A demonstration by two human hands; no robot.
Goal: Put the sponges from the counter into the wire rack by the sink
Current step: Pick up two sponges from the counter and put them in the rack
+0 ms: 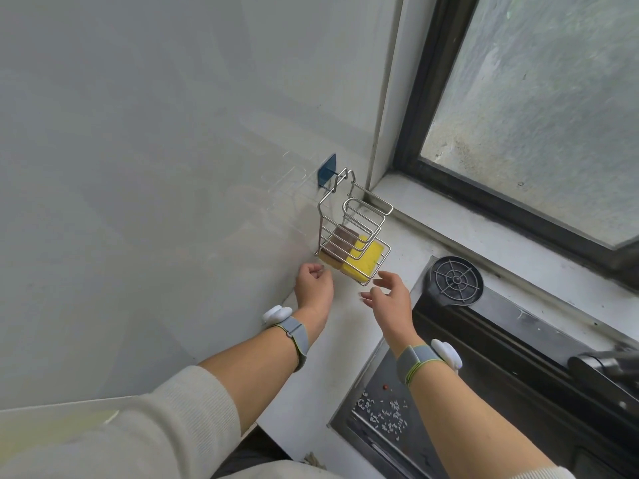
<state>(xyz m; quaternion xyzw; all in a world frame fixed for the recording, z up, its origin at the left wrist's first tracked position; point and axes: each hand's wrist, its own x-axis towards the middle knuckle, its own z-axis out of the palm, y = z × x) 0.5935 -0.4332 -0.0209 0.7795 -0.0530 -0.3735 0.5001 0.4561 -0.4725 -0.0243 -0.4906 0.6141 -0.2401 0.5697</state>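
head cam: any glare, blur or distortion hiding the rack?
Head view: soft daylight from the window, no glare; rack and sponges sharp; wide-angle bends the window frame; faint rack reflection on the glossy wall; sleeve at bottom left blurred.

The dark tap (603, 366) is cut off at the right edge. Wire rack (352, 229) bars partly hide the sponges (363, 259). Sink (380, 409) specks are too small to identify.

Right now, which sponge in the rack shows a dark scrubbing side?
The sponge on the left, nearer the wall, shows its brown scouring pad. The sponge on the right shows plain yellow. Both lie in the wire rack.
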